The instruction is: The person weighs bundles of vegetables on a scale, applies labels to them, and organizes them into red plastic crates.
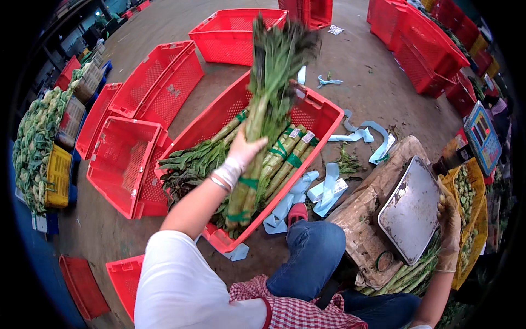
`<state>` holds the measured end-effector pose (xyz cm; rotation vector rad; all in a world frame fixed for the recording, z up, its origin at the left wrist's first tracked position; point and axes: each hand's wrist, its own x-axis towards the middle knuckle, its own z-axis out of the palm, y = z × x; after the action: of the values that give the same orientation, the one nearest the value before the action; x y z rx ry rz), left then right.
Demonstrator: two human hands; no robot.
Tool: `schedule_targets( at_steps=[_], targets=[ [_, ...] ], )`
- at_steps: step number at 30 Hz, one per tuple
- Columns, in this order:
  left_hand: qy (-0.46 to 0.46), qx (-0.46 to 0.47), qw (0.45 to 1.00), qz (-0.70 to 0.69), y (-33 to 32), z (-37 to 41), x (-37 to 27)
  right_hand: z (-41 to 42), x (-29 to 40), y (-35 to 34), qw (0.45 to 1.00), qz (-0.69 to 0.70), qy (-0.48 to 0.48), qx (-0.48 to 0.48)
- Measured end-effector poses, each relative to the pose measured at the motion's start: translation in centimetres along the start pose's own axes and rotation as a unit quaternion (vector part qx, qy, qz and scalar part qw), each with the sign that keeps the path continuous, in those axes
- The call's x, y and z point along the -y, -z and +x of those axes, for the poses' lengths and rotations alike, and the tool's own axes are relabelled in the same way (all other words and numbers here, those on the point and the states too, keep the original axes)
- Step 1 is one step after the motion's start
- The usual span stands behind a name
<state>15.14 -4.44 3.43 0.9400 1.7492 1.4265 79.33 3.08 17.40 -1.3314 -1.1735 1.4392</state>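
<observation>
My left hand [248, 153], in a pale glove, grips a leafy bundle of stem lettuce [258, 109] by its thick stems. Green tape binds these stems, and the leaf tips blur with motion. The bundle is held over a red plastic crate [224, 240]. Inside the crate lie more taped bundles [287, 148], two bearing small printed labels, with dark leaves at the left end. On the right, my gloved right hand [448, 211] is beside the metal pan of a weighing scale [411, 211]. Its fingers look curled near the pan's edge; whether they grip anything is unclear.
Several red crates [123, 164] stand to the left, with others at the back. Light-blue strips [328, 193] litter the floor. A roll of green tape [384, 261] rests on brown sacking by the scale. Beyond it are yellow crates [472, 242] and the scale's display [483, 137].
</observation>
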Motion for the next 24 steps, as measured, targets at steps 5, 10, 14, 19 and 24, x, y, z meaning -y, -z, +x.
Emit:
schedule_targets(
  at_steps=[5, 10, 14, 19, 24],
  targets=[
    [0.049, 0.010, 0.977, 0.209, -3.0, -0.3, 7.6, -0.1, 0.5, 2.9, 0.992, -0.011, -0.031, -0.121],
    [0.116, 0.067, 0.939, 0.316, -5.2, -0.6, 7.8, 2.7, -0.8, -4.6, 0.995, -0.062, -0.060, -0.051],
    [0.123, 0.072, 0.945, 0.293, -5.1, -1.0, 7.6, 9.3, -3.5, -17.7, 0.971, -0.183, 0.011, 0.151],
    [0.135, 0.126, 0.929, 0.322, -5.4, -1.1, 7.6, 19.9, -6.2, -37.4, 0.915, -0.269, 0.150, 0.260],
    [0.122, 0.114, 0.938, 0.303, -5.8, -2.0, 6.7, 23.9, -11.8, -49.4, 0.942, -0.275, 0.117, 0.155]
  ],
)
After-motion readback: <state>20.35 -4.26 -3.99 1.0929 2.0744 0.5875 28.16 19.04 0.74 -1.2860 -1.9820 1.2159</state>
